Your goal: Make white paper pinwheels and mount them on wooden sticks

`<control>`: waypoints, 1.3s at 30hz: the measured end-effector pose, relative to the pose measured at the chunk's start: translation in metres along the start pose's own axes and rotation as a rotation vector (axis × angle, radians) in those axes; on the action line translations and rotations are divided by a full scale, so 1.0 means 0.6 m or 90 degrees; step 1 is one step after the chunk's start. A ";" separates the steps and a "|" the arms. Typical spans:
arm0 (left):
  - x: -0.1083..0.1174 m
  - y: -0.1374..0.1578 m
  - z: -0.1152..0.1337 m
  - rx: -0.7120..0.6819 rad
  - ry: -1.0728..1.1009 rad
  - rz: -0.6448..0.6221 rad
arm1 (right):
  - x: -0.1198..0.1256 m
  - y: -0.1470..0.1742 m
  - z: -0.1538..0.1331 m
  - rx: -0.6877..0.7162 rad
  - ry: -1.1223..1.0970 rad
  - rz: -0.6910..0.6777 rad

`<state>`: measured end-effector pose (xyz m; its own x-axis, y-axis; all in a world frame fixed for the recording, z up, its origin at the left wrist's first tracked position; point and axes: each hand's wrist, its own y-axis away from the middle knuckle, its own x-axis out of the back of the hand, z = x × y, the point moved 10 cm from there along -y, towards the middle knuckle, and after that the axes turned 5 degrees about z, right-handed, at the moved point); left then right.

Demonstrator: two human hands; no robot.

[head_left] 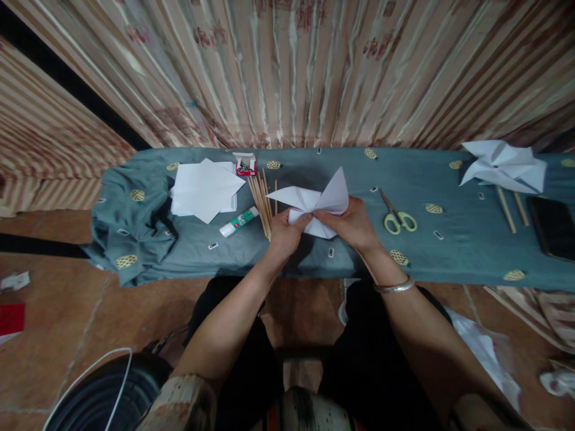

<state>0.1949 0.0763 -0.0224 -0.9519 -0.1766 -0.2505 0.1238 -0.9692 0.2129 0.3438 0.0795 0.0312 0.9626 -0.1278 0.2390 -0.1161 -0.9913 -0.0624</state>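
Both hands hold a white paper pinwheel [309, 200] above the middle of the cloth-covered table. My left hand [287, 233] pinches its lower left side, thumb pressed near the centre. From the right, my right hand [353, 224] grips the paper, its thumb also pressing close to the centre. Folded points stick out to the left and up to the right. Just left of the pinwheel lies a bunch of wooden sticks [260, 200], partly behind my left hand. A pair of scissors with pale green handles [398, 215] rests to the right of my right hand.
A stack of white paper [197, 188], a glue stick [239, 222] and a small red-and-white box of metal pins [245, 164] lie at left. At the far right are finished-looking pinwheels [503, 166] with sticks and a dark phone [552, 224]. A curtain [287, 78] hangs behind.
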 end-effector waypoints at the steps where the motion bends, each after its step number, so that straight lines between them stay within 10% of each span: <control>1: 0.000 0.000 0.001 -0.001 0.005 0.001 | -0.001 0.001 -0.004 0.008 0.006 -0.006; 15: 0.157 -0.049 0.167 -0.182 0.159 0.189 | 0.097 -0.024 -0.028 0.094 -0.012 0.138; 24: 0.298 -0.036 0.229 -0.274 0.227 0.373 | -0.017 0.008 -0.018 0.155 0.328 -0.064; 39: 0.309 -0.031 0.228 -0.250 0.263 0.339 | -0.201 -0.028 -0.033 0.249 0.450 -0.182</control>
<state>-0.0225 0.0850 0.0564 -0.5641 -0.6105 -0.5560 0.6989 -0.7115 0.0722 0.2248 0.1109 0.0226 0.5475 0.0059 0.8368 0.3260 -0.9225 -0.2068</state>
